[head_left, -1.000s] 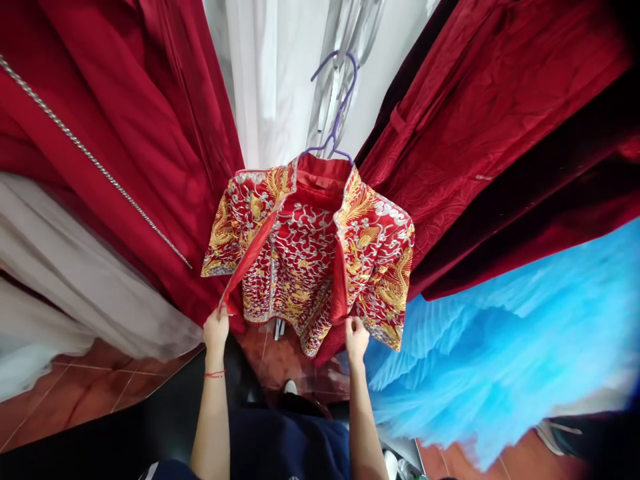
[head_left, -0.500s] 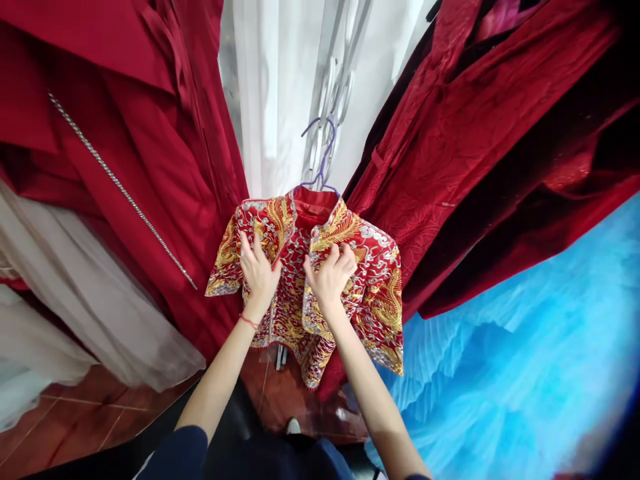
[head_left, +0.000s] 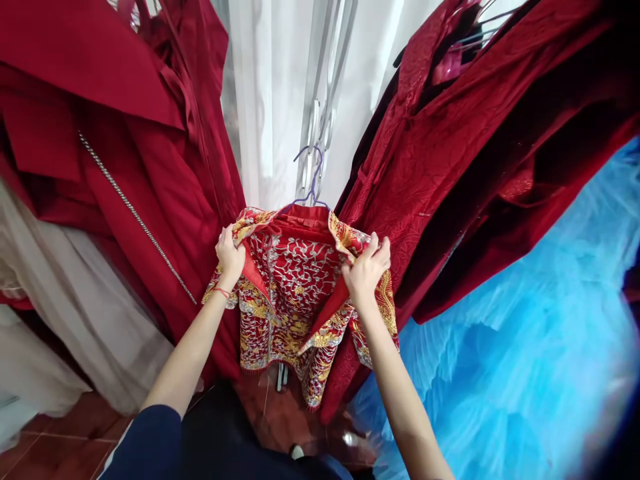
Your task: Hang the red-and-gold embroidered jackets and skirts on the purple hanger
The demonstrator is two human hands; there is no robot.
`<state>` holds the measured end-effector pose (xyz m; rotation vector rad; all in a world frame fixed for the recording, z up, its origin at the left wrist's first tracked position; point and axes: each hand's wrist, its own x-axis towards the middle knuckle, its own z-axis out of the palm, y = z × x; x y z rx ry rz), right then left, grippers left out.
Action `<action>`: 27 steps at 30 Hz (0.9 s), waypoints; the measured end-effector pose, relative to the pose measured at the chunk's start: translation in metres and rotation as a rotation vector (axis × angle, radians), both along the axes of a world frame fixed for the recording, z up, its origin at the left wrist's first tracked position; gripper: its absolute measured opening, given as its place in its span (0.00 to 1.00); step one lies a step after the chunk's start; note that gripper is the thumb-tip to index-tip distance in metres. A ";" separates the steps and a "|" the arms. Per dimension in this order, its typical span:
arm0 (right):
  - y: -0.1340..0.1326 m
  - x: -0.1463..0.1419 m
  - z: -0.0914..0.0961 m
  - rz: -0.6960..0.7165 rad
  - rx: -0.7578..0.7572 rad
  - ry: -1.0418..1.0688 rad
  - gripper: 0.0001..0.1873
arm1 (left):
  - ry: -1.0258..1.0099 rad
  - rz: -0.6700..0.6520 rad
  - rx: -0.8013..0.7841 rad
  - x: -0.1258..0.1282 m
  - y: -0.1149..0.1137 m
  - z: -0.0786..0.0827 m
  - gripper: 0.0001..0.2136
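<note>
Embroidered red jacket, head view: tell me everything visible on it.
The embroidered red jacket has dense gold and silver-grey stitching, a stand-up collar, wide sleeves and a reddish trim along its bottom hem. The fabric looks satiny. It hangs upright on a purple hanger, front open, both front panels folded outward to show plain red lining. The left hand grips one panel near the shoulder; the right hand is on the other, its grip unclear.
</note>
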<state>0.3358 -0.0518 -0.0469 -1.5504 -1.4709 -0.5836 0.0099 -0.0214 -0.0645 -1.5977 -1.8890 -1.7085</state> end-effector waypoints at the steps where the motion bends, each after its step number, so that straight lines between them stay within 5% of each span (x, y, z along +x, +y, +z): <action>1: 0.003 0.007 0.005 0.029 -0.018 0.028 0.39 | -0.041 -0.024 0.020 0.000 0.003 0.003 0.26; 8: 0.010 0.033 0.011 0.172 -0.041 0.156 0.29 | -0.123 -0.073 0.094 -0.009 0.000 0.018 0.23; 15: 0.011 0.046 0.034 0.154 -0.157 0.211 0.19 | -0.086 -0.174 0.039 -0.038 -0.010 0.037 0.22; 20: 0.024 0.069 0.051 0.203 -0.262 0.282 0.15 | -0.340 -0.489 -0.136 -0.059 0.001 0.062 0.12; 27: 0.039 0.091 0.062 0.503 -0.517 0.546 0.13 | -0.533 -0.806 -0.352 -0.073 0.011 0.082 0.17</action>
